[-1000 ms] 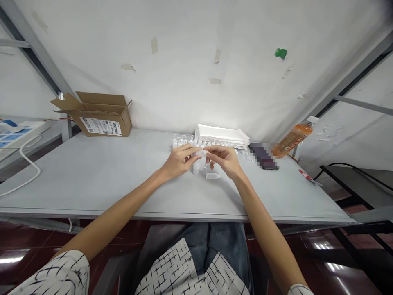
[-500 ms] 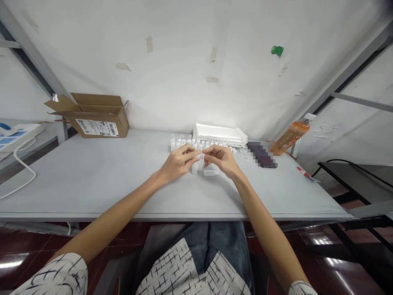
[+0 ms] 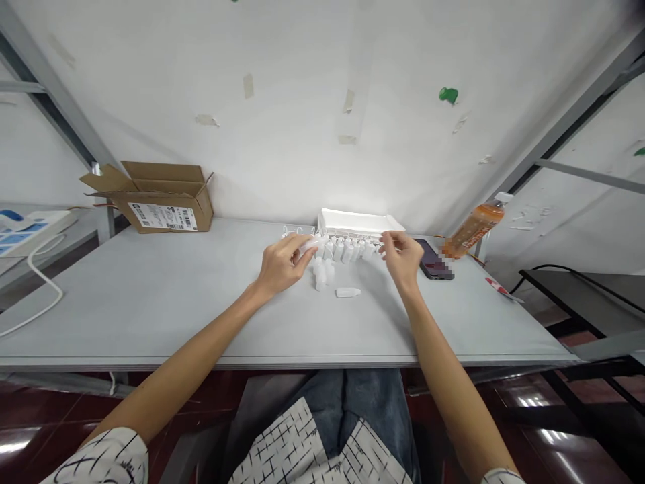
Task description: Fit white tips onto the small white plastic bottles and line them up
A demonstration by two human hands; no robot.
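Note:
My left hand grips a small translucent white bottle between thumb and fingers, above the grey table. Over the table just left of the phone is my right hand, its fingers loosely bent and a little apart, with nothing visible in them. Between the hands stands a row of similar small white bottles, some with thin white loops at the top. Nearer me, a few white bottles sit close together, and a single bottle lies on its side.
Behind the row is a stack of white trays. A phone and an orange drink bottle are at the right. An open cardboard box stands at the back left of the grey table.
My hands have parted: the right moved right toward the phone, while the left kept the bottle and shifted slightly left. The view has tilted up slightly.

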